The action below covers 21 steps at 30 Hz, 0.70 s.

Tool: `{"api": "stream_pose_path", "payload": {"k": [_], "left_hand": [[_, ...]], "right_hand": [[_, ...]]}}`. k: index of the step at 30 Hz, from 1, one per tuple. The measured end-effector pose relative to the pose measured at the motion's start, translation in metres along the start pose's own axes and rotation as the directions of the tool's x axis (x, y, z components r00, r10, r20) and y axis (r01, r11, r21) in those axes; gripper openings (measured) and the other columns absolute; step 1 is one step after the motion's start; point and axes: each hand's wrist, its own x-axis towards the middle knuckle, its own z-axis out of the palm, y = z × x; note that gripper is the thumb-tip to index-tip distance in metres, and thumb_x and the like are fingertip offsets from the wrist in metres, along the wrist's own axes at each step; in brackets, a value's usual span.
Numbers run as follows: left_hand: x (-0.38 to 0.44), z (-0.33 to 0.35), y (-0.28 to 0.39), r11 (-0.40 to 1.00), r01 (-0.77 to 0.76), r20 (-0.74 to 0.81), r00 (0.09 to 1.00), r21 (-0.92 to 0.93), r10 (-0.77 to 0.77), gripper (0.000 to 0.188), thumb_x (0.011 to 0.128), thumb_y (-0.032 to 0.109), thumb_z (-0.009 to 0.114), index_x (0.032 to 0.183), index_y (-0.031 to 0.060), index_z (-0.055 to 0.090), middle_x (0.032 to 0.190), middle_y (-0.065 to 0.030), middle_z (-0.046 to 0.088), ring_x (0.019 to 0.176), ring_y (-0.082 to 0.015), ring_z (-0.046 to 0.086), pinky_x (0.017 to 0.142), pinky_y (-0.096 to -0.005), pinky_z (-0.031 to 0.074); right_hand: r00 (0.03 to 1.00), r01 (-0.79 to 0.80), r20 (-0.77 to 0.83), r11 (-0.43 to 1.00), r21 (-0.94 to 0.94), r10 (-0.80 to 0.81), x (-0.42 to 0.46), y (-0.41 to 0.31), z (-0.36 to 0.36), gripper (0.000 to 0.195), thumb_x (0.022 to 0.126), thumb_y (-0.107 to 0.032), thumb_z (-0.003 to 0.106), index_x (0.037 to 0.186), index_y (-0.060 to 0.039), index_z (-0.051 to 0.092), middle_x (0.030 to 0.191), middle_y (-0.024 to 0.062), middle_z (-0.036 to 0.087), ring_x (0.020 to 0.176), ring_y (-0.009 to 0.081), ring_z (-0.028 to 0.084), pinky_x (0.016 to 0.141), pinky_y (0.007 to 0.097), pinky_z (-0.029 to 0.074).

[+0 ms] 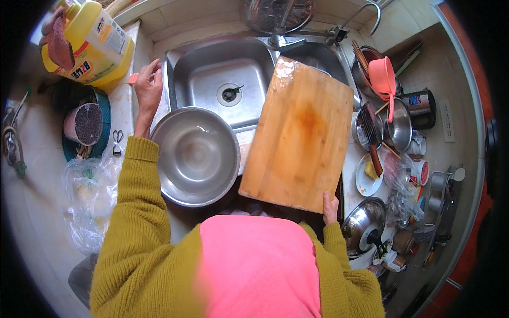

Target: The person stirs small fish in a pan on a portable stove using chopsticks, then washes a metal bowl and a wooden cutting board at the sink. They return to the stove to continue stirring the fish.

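A wooden cutting board (296,139), wet at its far corner and stained orange-brown in the middle, is tilted over the right part of the sink. My right hand (330,207) grips its near right corner, thumb on top. The far end of the board covers part of the small sink basin (314,55). To the left, my left hand (148,85) is over the counter's edge with bent fingers, beside a small coral-coloured object (133,78). Whether it touches that object is unclear. Just nearer me is a stainless steel bowl (195,157) with what looks like water inside.
The large steel basin (222,59) has dark green scraps at its drain (229,94). A yellow detergent jug (89,45) stands at far left. Pots, a coral ladle (382,77), a slotted turner (372,131), a plate (368,183) and a glass lid (364,226) crowd the right counter.
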Motion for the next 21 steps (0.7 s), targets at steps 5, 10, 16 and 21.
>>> {"api": "stream_pose_path", "payload": {"k": [5,10,16,21], "left_hand": [[-0.001,-0.003,-0.008,0.998,0.004,0.001,1.0,-0.056,-0.004,0.026,0.087,0.005,0.055,0.112,0.0034,0.062,0.101,-0.0106,0.064,0.092,-0.0192,0.062,0.079,-0.0292,0.052],[-0.001,0.003,0.001,1.0,-0.008,-0.014,1.0,0.013,0.008,0.026,0.087,0.007,0.055,0.112,0.0039,0.063,0.102,-0.0113,0.064,0.091,-0.0208,0.063,0.078,-0.0302,0.053],[-0.002,-0.002,-0.006,0.999,0.04,0.01,0.999,0.027,-0.041,0.027,0.089,0.008,0.056,0.116,0.0067,0.062,0.102,-0.0079,0.066,0.096,-0.016,0.061,0.08,-0.027,0.05],[-0.001,-0.001,-0.002,0.999,-0.002,-0.018,1.0,0.045,0.003,0.027,0.089,0.007,0.057,0.114,0.0068,0.063,0.1,-0.0074,0.066,0.089,-0.0145,0.063,0.081,-0.0259,0.049]], "right_hand": [[0.996,0.056,0.077,0.997,-0.06,-0.052,0.027,-0.033,0.029,0.046,0.087,-0.033,0.063,0.113,0.0037,0.054,0.103,0.0071,0.061,0.088,0.0134,0.058,0.079,0.0276,0.047],[0.993,0.105,0.072,0.981,-0.163,-0.095,0.049,-0.04,0.042,0.045,0.087,-0.032,0.062,0.112,0.0055,0.057,0.102,0.0079,0.062,0.089,0.0136,0.057,0.079,0.028,0.046],[0.988,0.117,0.136,0.948,-0.296,-0.08,0.073,-0.056,0.048,0.046,0.089,-0.035,0.058,0.112,0.0054,0.057,0.1,0.0113,0.064,0.09,0.0162,0.058,0.08,0.03,0.046],[0.962,0.269,0.22,0.711,-0.65,-0.163,0.074,-0.085,0.041,0.044,0.093,-0.038,0.05,0.105,0.0036,0.057,0.088,0.0176,0.065,0.083,0.0243,0.062,0.075,0.0355,0.047]]}}
